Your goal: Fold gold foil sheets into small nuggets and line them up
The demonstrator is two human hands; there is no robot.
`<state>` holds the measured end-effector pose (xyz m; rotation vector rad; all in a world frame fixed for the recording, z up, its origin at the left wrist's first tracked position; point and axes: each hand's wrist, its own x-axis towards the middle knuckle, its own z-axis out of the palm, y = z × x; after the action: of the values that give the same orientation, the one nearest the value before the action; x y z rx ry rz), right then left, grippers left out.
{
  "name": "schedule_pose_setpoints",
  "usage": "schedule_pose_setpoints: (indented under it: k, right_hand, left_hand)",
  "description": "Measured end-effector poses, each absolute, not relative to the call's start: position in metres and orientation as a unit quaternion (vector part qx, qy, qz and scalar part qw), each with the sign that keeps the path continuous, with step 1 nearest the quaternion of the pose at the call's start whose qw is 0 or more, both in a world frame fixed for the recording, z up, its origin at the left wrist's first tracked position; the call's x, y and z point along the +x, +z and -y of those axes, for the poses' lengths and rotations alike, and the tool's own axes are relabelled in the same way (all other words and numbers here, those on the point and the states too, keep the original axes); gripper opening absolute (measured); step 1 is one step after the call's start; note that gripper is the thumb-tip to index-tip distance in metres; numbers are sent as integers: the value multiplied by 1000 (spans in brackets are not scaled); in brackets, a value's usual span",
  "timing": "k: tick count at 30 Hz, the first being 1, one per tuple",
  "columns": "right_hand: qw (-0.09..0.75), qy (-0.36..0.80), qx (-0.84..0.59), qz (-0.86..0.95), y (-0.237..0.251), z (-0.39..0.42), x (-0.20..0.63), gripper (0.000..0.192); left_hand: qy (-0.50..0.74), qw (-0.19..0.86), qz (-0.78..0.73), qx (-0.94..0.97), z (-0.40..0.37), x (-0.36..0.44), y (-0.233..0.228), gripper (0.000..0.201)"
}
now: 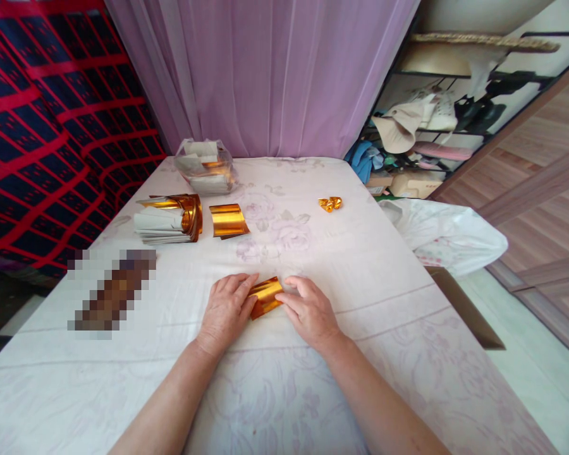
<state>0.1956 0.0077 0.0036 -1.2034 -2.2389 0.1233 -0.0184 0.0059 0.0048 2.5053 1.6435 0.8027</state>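
A sheet of shiny gold foil paper [266,296] lies tilted on the table between my two hands. At its left edge, my left hand [227,308] grips it, with the thumb resting on the gold side. My right hand [310,311] pinches the right edge between thumb and fingers. Farther off, a small pile of gold foil sheets [228,221] lies beside a thick stack of gold and white foil papers [164,219]. To the right sits a folded gold foil piece [330,203].
A clear plastic bag [206,167] of more papers stands at the table's far left. The table has a white floral cloth [284,385]. A blurred-out patch [116,291] covers something at left. Beyond the right edge are a white plastic bag [455,234] and a shelf rack [443,129].
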Motion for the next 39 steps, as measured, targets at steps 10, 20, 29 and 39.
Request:
schedule_pose_setpoints:
  k: [10, 20, 29, 39]
  right_hand:
    - [254, 56, -450, 854, 3, -6, 194, 14]
    - [278, 105, -445, 845, 4, -7, 197, 12]
    - [289, 111, -467, 828, -1, -9, 198, 14]
    - [330, 112, -472, 810, 0, -14, 207, 17]
  left_hand:
    - [233, 32, -454, 859, 5, -13, 22, 12]
    - [178, 60, -497, 847, 4, -14, 17, 17]
    - [173, 73, -501, 845, 3, -15, 17, 18]
    - [192, 67, -486, 850, 3, -20, 13, 20]
